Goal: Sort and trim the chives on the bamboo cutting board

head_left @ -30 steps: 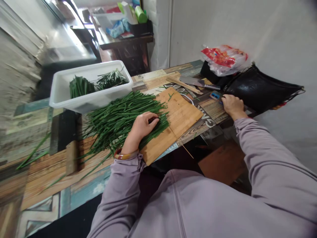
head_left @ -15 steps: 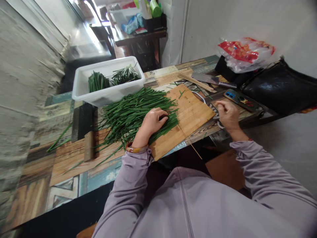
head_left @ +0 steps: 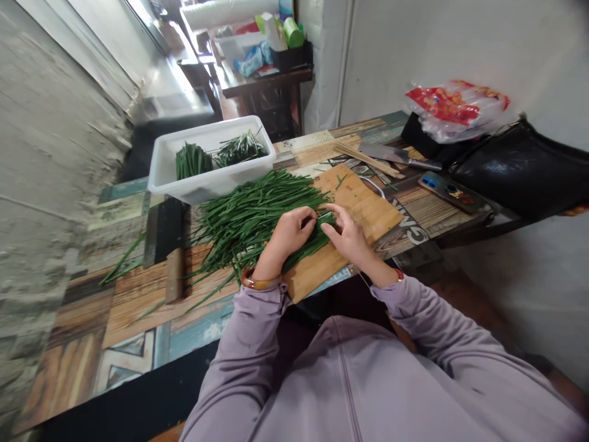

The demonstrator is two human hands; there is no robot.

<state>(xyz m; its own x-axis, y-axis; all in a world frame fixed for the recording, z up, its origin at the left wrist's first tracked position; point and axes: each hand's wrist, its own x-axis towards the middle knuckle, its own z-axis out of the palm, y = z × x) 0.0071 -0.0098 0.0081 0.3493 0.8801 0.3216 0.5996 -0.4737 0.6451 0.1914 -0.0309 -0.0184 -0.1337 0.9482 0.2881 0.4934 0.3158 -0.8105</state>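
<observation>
You seem to be at the gathering step, both hands at the pile of green stalks [head_left: 257, 212], which lies over the left part of the cutting board [head_left: 375, 212] and spills past it. Your left hand [head_left: 293, 233] rests curled on the stalks; whether it pinches any, you can't tell from here. Your right hand [head_left: 348, 236] has thumb and fingers spread around their ends over the board. Evening those ends would call for a light, steady left hand and a gentle closing of the right. Mind the board's near corner, close to the counter [head_left: 83, 307] edge. Bare wood on the board's right side gives you room; left of the board, the wooden-handled cleaver [head_left: 173, 276] limits it, and behind, the white bin [head_left: 216, 185].
</observation>
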